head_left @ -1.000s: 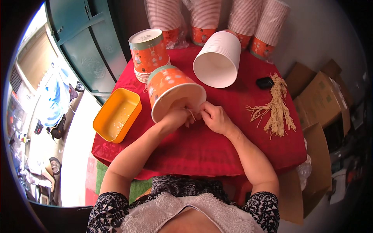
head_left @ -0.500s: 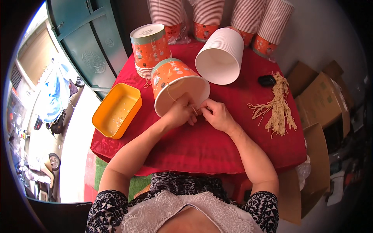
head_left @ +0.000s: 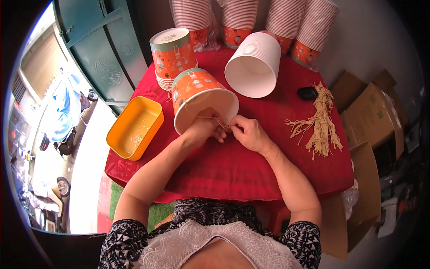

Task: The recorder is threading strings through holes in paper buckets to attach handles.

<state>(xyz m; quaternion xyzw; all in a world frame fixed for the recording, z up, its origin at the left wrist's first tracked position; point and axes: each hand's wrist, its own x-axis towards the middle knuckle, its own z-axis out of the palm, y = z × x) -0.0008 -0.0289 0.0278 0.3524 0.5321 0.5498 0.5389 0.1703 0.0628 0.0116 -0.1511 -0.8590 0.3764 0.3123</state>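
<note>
An orange paper bucket (head_left: 197,86) with a white inside lies tilted on the red tablecloth, its mouth toward me. My left hand (head_left: 205,128) reaches into that mouth, fingers bent around a thin beige cord (head_left: 207,117). Just at the rim's lower right, my right hand (head_left: 247,132) pinches the cord, thumb and forefinger pressed together. Both hands nearly meet at the cord; its exact hold at the fingertips is too small to make out. Left of the bucket stands a yellow plastic tub (head_left: 135,127) with small white bits inside.
Behind are an upside-down orange bucket stack (head_left: 172,56) and a white stack of nested buckets (head_left: 257,67) on its side. More wrapped stacks (head_left: 239,22) stand at the back. A bundle of beige cords (head_left: 323,121) and a black object (head_left: 307,93) lie right. Cardboard boxes (head_left: 371,119) stand beyond.
The bucket has shifted slightly left and turned a little. My left hand has moved slightly left and down with it; my right hand has barely moved, still pinching the cord.
</note>
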